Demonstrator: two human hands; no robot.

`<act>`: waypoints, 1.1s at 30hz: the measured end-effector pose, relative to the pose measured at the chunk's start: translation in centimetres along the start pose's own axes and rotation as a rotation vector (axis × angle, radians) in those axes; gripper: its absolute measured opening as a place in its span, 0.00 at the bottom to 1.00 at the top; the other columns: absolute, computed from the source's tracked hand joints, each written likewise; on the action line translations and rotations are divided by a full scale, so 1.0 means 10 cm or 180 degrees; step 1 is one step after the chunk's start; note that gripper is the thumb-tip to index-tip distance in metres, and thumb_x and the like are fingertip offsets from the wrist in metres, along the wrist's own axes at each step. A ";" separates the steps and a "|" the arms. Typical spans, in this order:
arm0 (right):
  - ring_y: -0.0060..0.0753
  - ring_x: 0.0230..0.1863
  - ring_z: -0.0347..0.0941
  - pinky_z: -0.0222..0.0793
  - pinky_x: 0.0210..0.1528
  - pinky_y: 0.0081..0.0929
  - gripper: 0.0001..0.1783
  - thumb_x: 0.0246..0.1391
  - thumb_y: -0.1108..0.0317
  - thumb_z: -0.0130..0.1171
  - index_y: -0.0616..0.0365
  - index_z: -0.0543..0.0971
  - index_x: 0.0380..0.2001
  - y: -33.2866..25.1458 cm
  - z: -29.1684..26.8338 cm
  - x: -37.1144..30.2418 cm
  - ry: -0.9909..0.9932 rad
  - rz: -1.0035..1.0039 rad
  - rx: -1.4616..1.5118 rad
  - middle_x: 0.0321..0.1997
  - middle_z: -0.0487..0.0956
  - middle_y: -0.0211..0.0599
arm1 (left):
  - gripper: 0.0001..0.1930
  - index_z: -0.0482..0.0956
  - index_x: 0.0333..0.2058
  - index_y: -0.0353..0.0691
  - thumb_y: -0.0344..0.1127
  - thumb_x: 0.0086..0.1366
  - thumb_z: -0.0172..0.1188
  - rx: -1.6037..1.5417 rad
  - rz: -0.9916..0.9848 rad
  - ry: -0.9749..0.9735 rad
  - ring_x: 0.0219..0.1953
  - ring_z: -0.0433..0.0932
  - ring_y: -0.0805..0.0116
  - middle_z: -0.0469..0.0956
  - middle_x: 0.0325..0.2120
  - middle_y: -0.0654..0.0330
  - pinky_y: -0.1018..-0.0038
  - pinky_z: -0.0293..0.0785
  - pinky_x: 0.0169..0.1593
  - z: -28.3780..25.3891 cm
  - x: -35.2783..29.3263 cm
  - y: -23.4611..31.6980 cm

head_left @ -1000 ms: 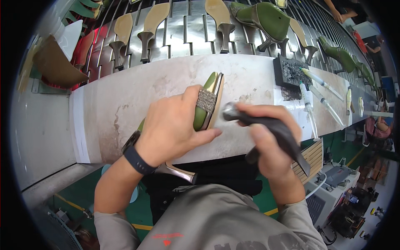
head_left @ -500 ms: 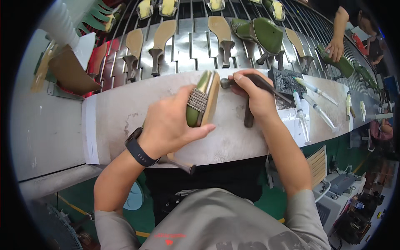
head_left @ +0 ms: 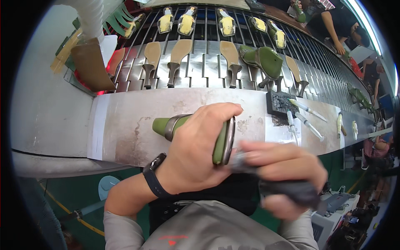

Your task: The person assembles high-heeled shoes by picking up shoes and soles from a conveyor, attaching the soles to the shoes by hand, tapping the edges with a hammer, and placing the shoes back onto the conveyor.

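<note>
My left hand (head_left: 196,146) is wrapped over a shoe on a green last (head_left: 160,126). One end of the last, crossed by a dark strap, sticks out to the left of my fingers. A metallic brown sole edge (head_left: 228,139) shows on the right side. In my right hand (head_left: 287,164), smeared by motion, is a hammer (head_left: 291,192). Its blurred head lies close to the sole edge; whether the two touch I cannot tell. The shoe's middle is hidden under my left hand.
Tan heeled soles (head_left: 182,53) and another green last with a strap (head_left: 268,62) rest on the slatted conveyor beyond the worktable (head_left: 125,125). A dark block (head_left: 278,104) and several syringes (head_left: 309,125) lie at right. A co-worker's arm (head_left: 332,31) reaches in at far right.
The shoe has been turned and brought nearer to me in my left hand. My right hand has swung the hammer down and toward me, beside the sole. The view has shifted slightly.
</note>
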State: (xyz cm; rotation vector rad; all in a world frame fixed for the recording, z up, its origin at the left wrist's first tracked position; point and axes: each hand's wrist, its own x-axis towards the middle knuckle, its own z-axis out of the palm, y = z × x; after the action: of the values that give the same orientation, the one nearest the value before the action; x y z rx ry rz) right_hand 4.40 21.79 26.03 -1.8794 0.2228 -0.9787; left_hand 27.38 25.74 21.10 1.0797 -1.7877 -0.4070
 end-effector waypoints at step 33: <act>0.34 0.57 0.82 0.76 0.63 0.33 0.15 0.64 0.77 0.65 0.69 0.80 0.53 0.77 0.67 -0.57 0.0448 0.1961 0.1159 0.56 0.85 0.52 | 0.46 0.56 0.71 0.34 0.58 0.68 0.68 0.2466 0.0350 0.0721 0.70 0.69 0.37 0.67 0.68 0.36 0.30 0.56 0.73 0.48 -1.72 -0.73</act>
State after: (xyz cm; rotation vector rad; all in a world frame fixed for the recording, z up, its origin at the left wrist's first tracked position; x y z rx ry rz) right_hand 7.31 25.40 15.22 -1.2888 0.6221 -0.6648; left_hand 29.18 34.82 4.20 1.4619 -1.8170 0.5087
